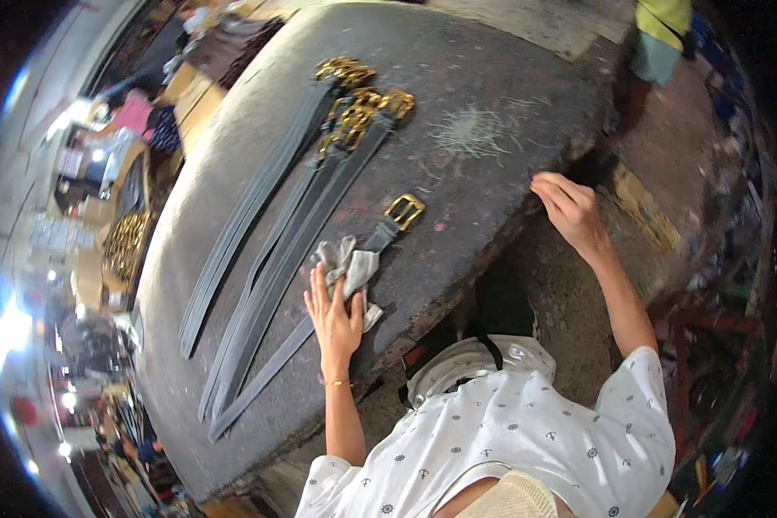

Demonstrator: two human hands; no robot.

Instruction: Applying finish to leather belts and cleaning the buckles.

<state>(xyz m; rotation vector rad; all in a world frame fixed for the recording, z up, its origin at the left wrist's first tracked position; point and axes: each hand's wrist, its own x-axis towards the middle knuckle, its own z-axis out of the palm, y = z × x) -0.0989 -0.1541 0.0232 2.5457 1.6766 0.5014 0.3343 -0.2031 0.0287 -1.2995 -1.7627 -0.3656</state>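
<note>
A grey belt (272, 369) with a gold buckle (404, 211) lies slantwise across the dark worktable (483, 69). Over its upper part sits a crumpled whitish cloth (358, 269). My left hand (337, 324) rests on the cloth and belt with its fingers stretched out. Farther right, at the table's near edge, my right hand (570, 207) is raised with fingertips pinched together; a tiny dark bit shows there, too small to name. Beyond the left hand lie stacks of grey belts (259, 216), their gold buckles (354, 112) bunched at the far end.
A loose heap of pale thread ends (472, 132) lies right of the buckles. The table's near edge (432, 318) looks rough and worn. At left, more gold buckles (128, 246) are piled beside cardboard boxes (88, 276). Someone in pink (134, 114) is in the left background.
</note>
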